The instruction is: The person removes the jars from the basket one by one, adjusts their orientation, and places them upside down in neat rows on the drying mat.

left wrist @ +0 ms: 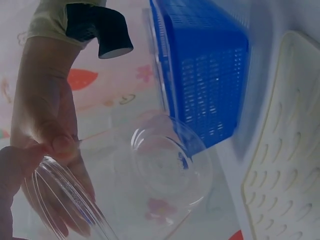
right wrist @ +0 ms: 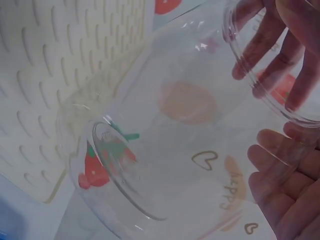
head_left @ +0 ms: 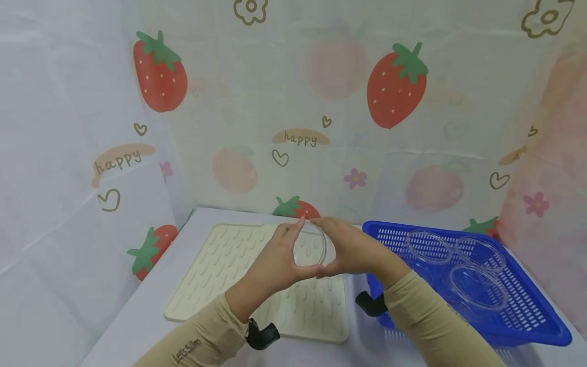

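Both hands hold a clear bowl (head_left: 324, 245) up over the far part of the cream ridged mat. My left hand (head_left: 277, 255) is at its left and my right hand (head_left: 355, 248) at its right, thumbs low and fingertips high, nearly meeting around the rim. In the left wrist view the bowl's round base (left wrist: 165, 160) faces the camera, and the thumb of the right hand presses on the rim. Through the clear wall, fingers show behind the rim in the right wrist view, where the bowl (right wrist: 117, 165) lies tilted on its side.
A cream mat (head_left: 220, 275) with raised ridges lies on the white table. To its right stands a blue perforated basket (head_left: 518, 336) holding three clear round bowls (head_left: 479, 286). Printed cloth (head_left: 293, 92) with strawberries hangs behind and at the sides.
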Available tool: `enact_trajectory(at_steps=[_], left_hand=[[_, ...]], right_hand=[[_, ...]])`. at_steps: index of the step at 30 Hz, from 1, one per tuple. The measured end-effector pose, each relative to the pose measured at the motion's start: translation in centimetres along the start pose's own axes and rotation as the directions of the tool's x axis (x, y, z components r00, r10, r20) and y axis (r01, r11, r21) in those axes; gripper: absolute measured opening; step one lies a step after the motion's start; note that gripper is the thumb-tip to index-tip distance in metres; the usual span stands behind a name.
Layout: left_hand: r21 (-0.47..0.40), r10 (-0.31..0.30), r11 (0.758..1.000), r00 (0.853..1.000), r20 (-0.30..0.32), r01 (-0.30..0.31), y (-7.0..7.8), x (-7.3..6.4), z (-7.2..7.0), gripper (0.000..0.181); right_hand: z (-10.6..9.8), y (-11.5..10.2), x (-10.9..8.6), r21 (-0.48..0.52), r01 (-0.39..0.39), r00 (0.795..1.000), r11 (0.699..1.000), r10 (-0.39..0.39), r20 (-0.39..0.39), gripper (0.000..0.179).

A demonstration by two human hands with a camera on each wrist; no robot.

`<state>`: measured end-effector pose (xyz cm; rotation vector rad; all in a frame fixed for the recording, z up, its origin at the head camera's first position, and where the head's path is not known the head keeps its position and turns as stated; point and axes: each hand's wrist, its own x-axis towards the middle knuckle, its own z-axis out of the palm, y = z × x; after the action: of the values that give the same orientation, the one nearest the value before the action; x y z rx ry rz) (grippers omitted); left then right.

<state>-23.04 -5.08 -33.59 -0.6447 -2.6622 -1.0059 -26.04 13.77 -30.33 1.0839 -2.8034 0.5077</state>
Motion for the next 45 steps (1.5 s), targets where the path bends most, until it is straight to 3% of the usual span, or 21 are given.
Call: enact_trajectory(at_steps=[6,14,20,25,28,32,36,38,42,45], left_hand=[[0.017,-0.02,1.0,1.0,-0.012,0.02,-0.4,0.0,-0.1,0.097],[-0.038,-0.018,0.999,0.998,-0.063,0.015,-1.1,0.3,-0.6,0.094],[-0.131,-0.058,0.99,0.994,-0.091,0.045,-1.8,0.2,-1.2,0.089],[-0.307,-0.148,0.945,0.983,-0.109,0.109,-2.6,0.1,-1.6,0.083],[-0.413,-0.185,0.902,0.977,-0.103,0.127,-3.1,0.1,-1.7,0.083],[-0.505,-0.195,0.855,0.976,-0.098,0.12,-3.5,0.1,-1.8,0.08],[-0.604,-0.211,0.788,0.974,-0.084,0.119,-3.5,0.0,-1.8,0.076],[-0.674,-0.212,0.732,0.974,-0.082,0.103,-3.5,0.0,-1.8,0.075],[-0.808,-0.191,0.588,0.978,-0.086,0.044,-3.1,0.1,-1.4,0.074],[-0.866,-0.17,0.501,0.981,-0.094,0.004,-2.9,0.1,-0.9,0.075]], right_hand=[[0.3,0.1,0.1,0.025,0.007,1.0,1.0,-0.007,0.018,0.097],[-0.9,1.2,-0.3,0.094,0.067,0.996,0.993,-0.061,-0.068,0.093],[-1.7,2.5,-1.1,0.214,-0.054,0.989,0.975,0.082,-0.126,0.087],[-1.4,3.1,-1.5,0.383,-0.149,0.961,0.912,0.224,-0.159,0.082],[-1.1,3.3,-1.8,0.505,-0.194,0.933,0.841,0.318,-0.17,0.081],[-0.4,3.6,-2.0,0.666,-0.178,0.903,0.725,0.39,-0.183,0.078],[0.6,3.5,-1.9,0.806,-0.128,0.876,0.578,0.447,-0.181,0.074],[1.2,3.2,-1.8,0.873,-0.087,0.861,0.48,0.477,-0.177,0.071],[2.4,2.1,-1.5,0.958,0.03,0.846,0.286,0.503,-0.177,0.068],[3.2,1.3,-1.2,0.978,0.106,0.849,0.179,0.496,-0.183,0.072]])
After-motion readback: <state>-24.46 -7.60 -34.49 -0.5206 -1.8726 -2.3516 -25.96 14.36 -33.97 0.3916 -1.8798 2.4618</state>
